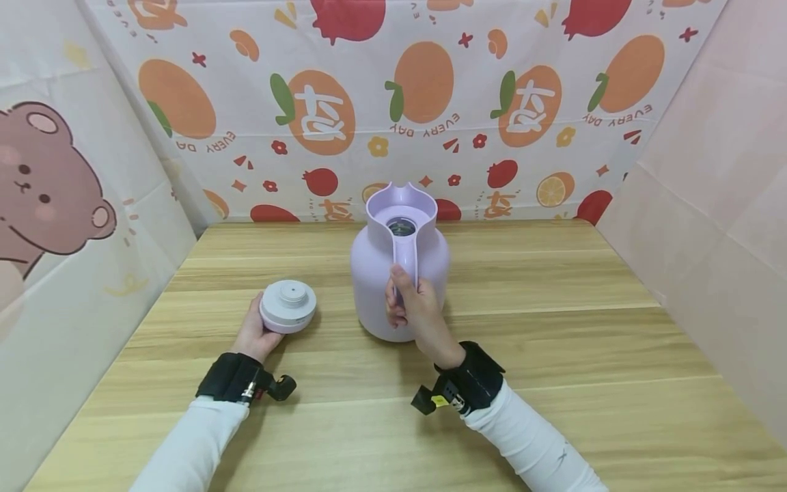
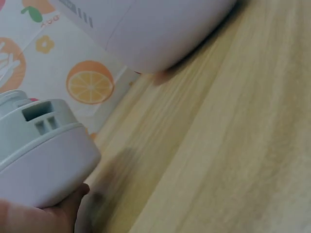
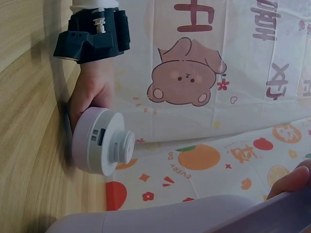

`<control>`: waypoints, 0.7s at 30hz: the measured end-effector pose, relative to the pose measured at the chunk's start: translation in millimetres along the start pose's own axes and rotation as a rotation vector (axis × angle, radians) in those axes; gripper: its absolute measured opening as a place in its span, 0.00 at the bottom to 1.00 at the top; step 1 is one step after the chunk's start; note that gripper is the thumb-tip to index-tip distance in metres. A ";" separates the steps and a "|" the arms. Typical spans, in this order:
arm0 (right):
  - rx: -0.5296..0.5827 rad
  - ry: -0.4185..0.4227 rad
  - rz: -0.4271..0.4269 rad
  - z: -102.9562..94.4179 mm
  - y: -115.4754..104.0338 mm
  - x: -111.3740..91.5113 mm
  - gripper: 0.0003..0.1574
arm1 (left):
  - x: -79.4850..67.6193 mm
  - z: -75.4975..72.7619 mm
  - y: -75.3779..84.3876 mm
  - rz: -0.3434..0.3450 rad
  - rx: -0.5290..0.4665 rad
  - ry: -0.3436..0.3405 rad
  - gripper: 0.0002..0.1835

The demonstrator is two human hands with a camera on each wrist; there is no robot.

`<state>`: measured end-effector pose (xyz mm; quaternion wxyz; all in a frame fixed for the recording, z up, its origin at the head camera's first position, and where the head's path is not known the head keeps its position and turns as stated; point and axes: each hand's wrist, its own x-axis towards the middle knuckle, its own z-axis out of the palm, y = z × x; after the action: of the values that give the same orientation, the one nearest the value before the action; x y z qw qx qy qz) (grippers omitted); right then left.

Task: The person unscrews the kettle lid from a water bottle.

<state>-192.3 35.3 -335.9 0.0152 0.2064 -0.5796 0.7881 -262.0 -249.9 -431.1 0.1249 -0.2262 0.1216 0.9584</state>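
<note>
A lilac thermos jug (image 1: 369,287) stands upright on the wooden table, its mouth uncovered and its spout at the back. My right hand (image 1: 424,318) grips the jug's handle (image 1: 404,256), fingers curled round it and thumb on top. To the left, my left hand (image 1: 255,335) holds the jug's round lid (image 1: 287,307) from beneath, with the pale threaded underside facing up. In the left wrist view the lid (image 2: 48,155) shows a slot in its side, and a thumb presses its lower edge. The right wrist view shows the lid (image 3: 97,141) close above the table.
The wooden table (image 1: 553,328) reaches back to a fruit-printed cloth (image 1: 424,82). A bear-printed cloth (image 1: 49,178) hangs along the left side, and a pale cloth (image 1: 707,191) along the right. Black camera straps (image 1: 230,376) sit on both wrists.
</note>
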 end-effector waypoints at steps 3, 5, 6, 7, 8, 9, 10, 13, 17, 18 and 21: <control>-0.004 -0.002 0.003 -0.1 -0.1 -0.1 0.26 | -5.3 5.8 -4.5 0.004 0.024 0.033 0.22; -0.001 -0.003 0.002 0.1 -0.2 -0.1 0.26 | -7.9 8.3 -7.0 0.002 0.045 0.037 0.22; 0.001 -0.003 0.000 0.2 -0.3 -0.2 0.26 | -8.6 9.0 -7.9 0.002 0.047 0.040 0.23; 0.003 -0.003 0.001 0.3 -0.1 -0.2 0.26 | -8.9 9.5 -8.6 0.003 0.056 0.040 0.24; 0.006 -0.003 -0.001 0.5 -0.2 -0.3 0.26 | -9.0 10.1 -8.8 0.006 0.066 0.044 0.24; 0.009 -0.003 -0.002 0.6 -0.3 -0.4 0.26 | -8.9 10.3 -8.7 0.007 0.066 0.047 0.25; 0.009 -0.002 -0.003 0.7 -0.3 -0.6 0.26 | -8.7 10.3 -8.7 0.008 0.066 0.048 0.25; 0.009 -0.001 -0.003 0.8 -0.1 -0.8 0.26 | -9.1 11.0 -9.0 0.019 0.063 0.034 0.26; 0.006 0.002 0.000 0.6 0.4 -0.5 0.27 | -10.7 12.7 -10.1 0.074 0.171 0.043 0.26; 0.006 0.003 0.002 0.6 0.3 -0.5 0.27 | -11.1 13.5 -10.5 0.099 0.224 0.053 0.27; 0.002 0.005 0.006 0.5 0.3 -0.5 0.28 | -13.6 17.5 -12.5 0.178 0.402 0.101 0.28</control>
<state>-191.8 34.8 -336.2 0.0141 0.2027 -0.5794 0.7893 -253.7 -235.5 -411.8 0.0762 -0.2328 0.3359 0.9095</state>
